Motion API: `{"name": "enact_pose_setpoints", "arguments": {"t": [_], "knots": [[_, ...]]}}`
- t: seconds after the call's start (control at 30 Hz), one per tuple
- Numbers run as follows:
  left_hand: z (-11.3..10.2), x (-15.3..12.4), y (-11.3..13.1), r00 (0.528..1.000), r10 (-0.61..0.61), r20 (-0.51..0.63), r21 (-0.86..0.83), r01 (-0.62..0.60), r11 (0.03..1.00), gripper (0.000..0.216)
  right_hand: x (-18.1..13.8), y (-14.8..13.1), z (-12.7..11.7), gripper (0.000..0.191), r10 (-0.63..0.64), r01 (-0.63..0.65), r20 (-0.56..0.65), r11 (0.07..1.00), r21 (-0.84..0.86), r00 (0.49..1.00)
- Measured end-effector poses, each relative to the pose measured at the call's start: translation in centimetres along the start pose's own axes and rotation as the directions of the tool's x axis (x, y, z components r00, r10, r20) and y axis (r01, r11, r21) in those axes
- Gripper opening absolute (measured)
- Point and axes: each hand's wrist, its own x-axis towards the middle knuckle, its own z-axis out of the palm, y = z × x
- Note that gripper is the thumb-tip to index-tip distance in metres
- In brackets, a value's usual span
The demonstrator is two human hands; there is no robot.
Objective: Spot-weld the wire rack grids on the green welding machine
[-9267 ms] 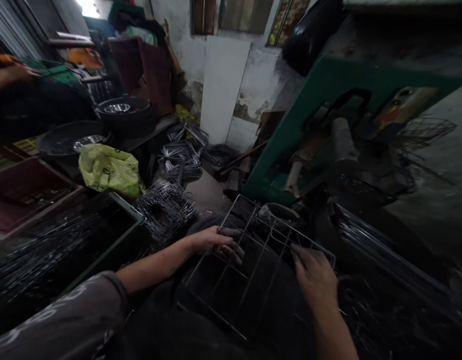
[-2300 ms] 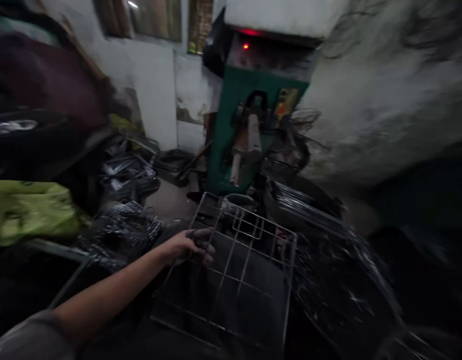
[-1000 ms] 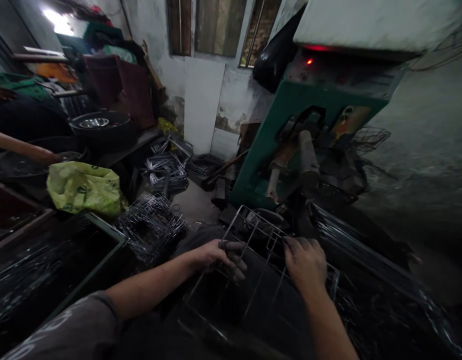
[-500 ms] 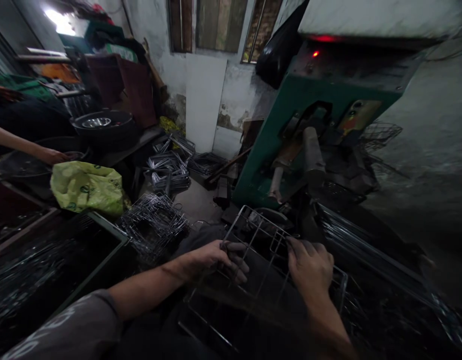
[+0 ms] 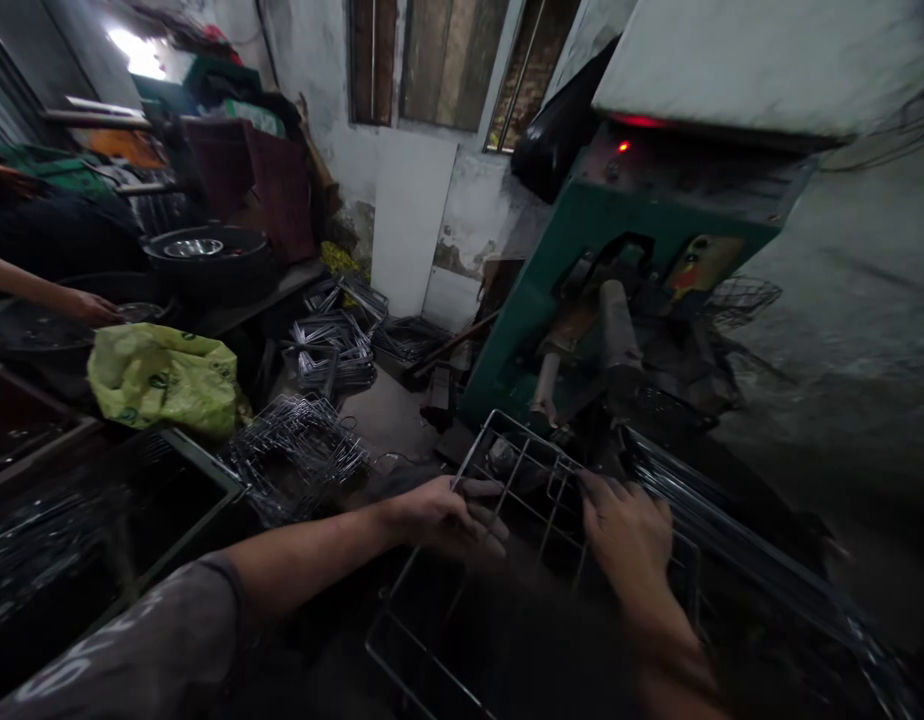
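Note:
A rectangular wire rack (image 5: 507, 470) made of thin metal rods lies tilted in front of me, its far end towards a green machine (image 5: 574, 250). My left hand (image 5: 451, 515) grips the rack's left side rod with the fingers curled over it. On the right part of the rack, my right hand (image 5: 627, 525) is closed around a small wire piece near the cross rods. What the right fingers pinch is partly hidden by the back of the hand.
Piles of wire frames (image 5: 297, 455) lie on the floor to the left, with more wire frames (image 5: 331, 350) farther back. A yellow-green plastic bag (image 5: 166, 380) sits beside a dark bin (image 5: 94, 520). Another person's hand (image 5: 87, 305) reaches over a black pan at far left. Long metal rods (image 5: 732, 540) lie right.
The rack has slid slightly towards the green machine, both hands staying on it. The view has tipped a little downward. The other person's hand at far left has shifted slightly.

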Motion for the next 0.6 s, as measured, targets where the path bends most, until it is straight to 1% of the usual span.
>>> {"name": "enact_pose_setpoints", "arguments": {"t": [0.1, 0.17, 0.27, 0.37, 0.47, 0.6], "knots": [[-0.1, 1.1, 0.6, 0.999, 0.005, -0.034, -0.021, -0.005, 1.0, 0.068, 1.7, 0.6, 0.1, 0.025, -0.007, 0.008, 0.072, 1.0, -0.007, 0.997], [-0.4, 1.8, 0.8, 0.998, 0.007, -0.057, -0.018, -0.009, 1.0, 0.069, 2.8, 0.8, 0.3, 0.026, -0.007, 0.007, 0.147, 1.0, 0.0, 0.989], [-1.2, 2.5, 1.1, 0.998, 0.026, -0.057, -0.01, -0.026, 1.0, 0.07, 4.1, 1.0, 0.7, 0.028, -0.001, 0.002, 0.224, 1.0, -0.006, 0.975], [-1.9, 3.1, 1.2, 0.998, 0.022, -0.059, -0.028, -0.023, 0.999, 0.073, 5.0, 1.1, 1.1, 0.029, -0.009, 0.012, 0.213, 1.0, -0.01, 0.977], [-2.2, 3.7, 1.4, 0.997, 0.031, -0.068, -0.04, -0.034, 0.999, 0.077, 5.4, 1.4, 1.5, 0.025, -0.011, 0.015, 0.192, 1.0, -0.022, 0.981], [-2.3, 4.5, 1.6, 0.998, 0.034, -0.052, -0.035, -0.036, 0.999, 0.076, 5.9, 1.7, 1.9, 0.022, 0.003, 0.006, 0.227, 0.999, -0.037, 0.974]]}}
